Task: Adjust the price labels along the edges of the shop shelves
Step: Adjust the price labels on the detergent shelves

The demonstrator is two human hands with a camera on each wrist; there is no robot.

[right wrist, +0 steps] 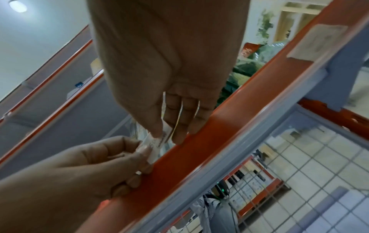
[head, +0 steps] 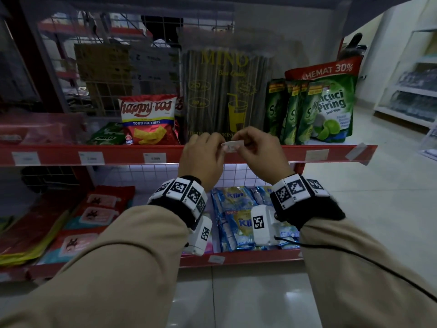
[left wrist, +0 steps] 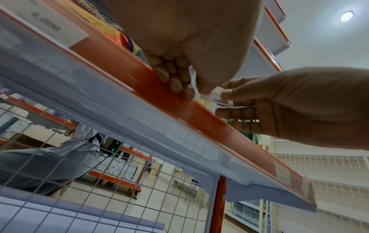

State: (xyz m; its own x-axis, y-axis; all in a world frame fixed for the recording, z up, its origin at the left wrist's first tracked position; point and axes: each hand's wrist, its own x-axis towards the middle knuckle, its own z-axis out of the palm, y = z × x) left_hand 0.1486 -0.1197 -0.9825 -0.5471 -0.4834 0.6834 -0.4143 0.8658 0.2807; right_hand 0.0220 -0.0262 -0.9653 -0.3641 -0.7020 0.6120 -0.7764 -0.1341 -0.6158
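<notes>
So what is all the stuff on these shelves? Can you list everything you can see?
price label: one, white, pinched between both hands just above the upper shelf edge
upper shelf edge: one, red strip, several more labels along it
4.000 label: one, white, on that strip left of the hands
tortilla chips bag: one, red, upper shelf, left of the hands
straw pack: one, clear with gold print, behind the hands
green pouches: several, upper shelf, right
blue packets: several, lower shelf, middle
red and pink packets: several, lower shelf, left
left hand: one, pinches the label's left end
right hand: one, pinches the label's right end
wrist cameras: two, white, on black bands
</notes>
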